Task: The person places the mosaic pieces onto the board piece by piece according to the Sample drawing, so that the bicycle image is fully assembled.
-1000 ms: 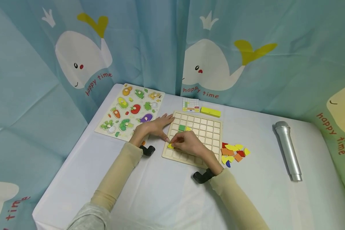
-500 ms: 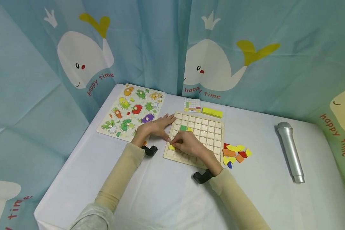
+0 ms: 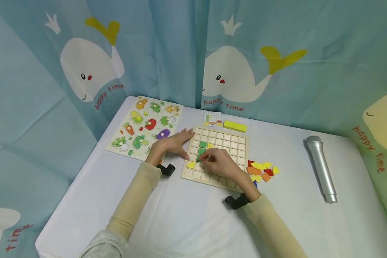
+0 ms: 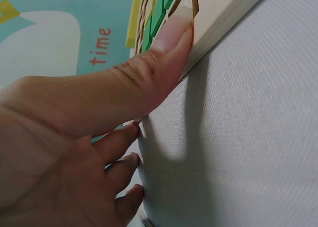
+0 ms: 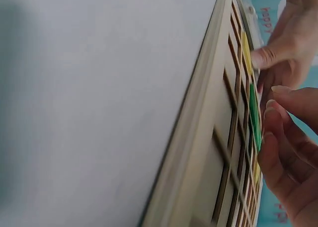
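Note:
A wooden grid board (image 3: 224, 182) lies on the table. My left hand (image 3: 175, 142) rests along its left edge with the fingers spread, the thumb (image 4: 171, 31) touching the rim. My right hand (image 3: 221, 163) hovers low over the board, its fingers loosely bent. In the right wrist view nothing shows between its thumb (image 5: 298, 100) and fingertips. Green square pieces (image 3: 202, 144) stand in a column of cells, the lowest partly behind the right fingers. A yellow piece (image 3: 210, 146) sits right of the top green one. Another yellow piece (image 3: 190, 165) lies in a cell near the left edge.
Loose yellow, orange, red and blue pieces (image 3: 258, 168) lie right of the board. Behind it are a pattern card (image 3: 212, 119) and a yellow block (image 3: 234, 126). A vegetable puzzle board (image 3: 145, 125) lies left, a silver microphone (image 3: 321, 168) far right.
My right hand has moved off the yellow piece near the left edge, rightward, leaving that piece in view in its cell. More green pieces show. The left hand stays at the board's edge.

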Demonstrator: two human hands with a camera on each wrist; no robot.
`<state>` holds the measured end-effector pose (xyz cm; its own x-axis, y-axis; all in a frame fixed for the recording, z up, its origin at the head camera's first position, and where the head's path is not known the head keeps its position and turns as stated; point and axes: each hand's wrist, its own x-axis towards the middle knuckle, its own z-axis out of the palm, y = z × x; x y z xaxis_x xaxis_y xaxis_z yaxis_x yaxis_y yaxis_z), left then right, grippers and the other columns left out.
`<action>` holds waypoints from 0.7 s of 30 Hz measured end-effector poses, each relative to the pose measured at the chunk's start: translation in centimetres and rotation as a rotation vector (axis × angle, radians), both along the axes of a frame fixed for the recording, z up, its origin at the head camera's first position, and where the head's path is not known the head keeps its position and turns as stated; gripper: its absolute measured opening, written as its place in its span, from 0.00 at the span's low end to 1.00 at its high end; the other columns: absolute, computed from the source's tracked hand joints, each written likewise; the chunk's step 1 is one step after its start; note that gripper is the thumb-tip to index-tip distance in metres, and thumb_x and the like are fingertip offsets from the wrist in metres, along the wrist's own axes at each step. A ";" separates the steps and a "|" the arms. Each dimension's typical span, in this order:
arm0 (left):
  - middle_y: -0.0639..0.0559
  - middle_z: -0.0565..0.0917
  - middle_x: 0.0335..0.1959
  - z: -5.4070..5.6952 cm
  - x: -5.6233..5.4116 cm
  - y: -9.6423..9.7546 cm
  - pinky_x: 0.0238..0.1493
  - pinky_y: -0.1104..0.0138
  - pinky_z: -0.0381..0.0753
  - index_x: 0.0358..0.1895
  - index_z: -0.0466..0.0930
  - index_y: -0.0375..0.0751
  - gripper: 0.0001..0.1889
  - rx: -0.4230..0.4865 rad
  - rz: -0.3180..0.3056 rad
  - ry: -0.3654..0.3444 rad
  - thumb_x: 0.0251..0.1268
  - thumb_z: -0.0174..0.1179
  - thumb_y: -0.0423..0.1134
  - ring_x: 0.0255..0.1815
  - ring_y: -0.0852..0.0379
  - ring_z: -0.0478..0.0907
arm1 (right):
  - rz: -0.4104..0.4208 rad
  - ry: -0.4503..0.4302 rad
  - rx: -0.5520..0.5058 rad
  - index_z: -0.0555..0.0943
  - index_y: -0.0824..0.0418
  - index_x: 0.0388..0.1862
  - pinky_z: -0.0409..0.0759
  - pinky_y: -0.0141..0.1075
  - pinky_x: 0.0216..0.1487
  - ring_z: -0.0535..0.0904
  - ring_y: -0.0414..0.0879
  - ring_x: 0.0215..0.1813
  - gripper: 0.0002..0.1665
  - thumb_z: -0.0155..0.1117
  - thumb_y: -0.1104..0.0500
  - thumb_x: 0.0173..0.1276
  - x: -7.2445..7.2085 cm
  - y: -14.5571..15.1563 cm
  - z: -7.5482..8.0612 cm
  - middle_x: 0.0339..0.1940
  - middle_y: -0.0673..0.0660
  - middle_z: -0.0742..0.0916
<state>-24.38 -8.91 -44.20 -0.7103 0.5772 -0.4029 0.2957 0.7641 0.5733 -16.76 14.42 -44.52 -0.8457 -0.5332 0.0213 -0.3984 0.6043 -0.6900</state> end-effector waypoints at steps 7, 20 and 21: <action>0.50 0.39 0.87 0.0 0.2 -0.1 0.85 0.49 0.37 0.85 0.45 0.45 0.58 0.025 0.001 0.001 0.57 0.77 0.44 0.87 0.47 0.30 | -0.095 0.033 0.018 0.90 0.60 0.42 0.81 0.32 0.37 0.81 0.40 0.33 0.06 0.70 0.66 0.68 1.2 3.0 0.3 0.38 0.53 0.90; 0.50 0.39 0.87 0.1 0.4 -0.2 0.85 0.49 0.36 0.85 0.45 0.44 0.58 0.049 0.008 -0.008 0.57 0.77 0.43 0.87 0.48 0.29 | -0.248 0.011 0.041 0.89 0.61 0.44 0.79 0.31 0.32 0.82 0.43 0.34 0.07 0.69 0.66 0.69 2.7 8.8 0.6 0.40 0.56 0.91; 0.50 0.39 0.87 0.1 0.4 -0.2 0.85 0.49 0.36 0.85 0.45 0.44 0.58 0.051 0.006 -0.009 0.57 0.77 0.43 0.87 0.48 0.29 | -0.258 0.011 0.045 0.89 0.61 0.44 0.79 0.31 0.31 0.81 0.43 0.33 0.07 0.69 0.66 0.69 2.8 9.3 0.5 0.41 0.56 0.91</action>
<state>-23.99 -9.11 -44.12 -0.7104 0.5928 -0.3793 0.2859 0.7356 0.6142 -13.99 23.67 -43.98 -0.9538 -0.3001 0.0124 -0.2340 0.7167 -0.6569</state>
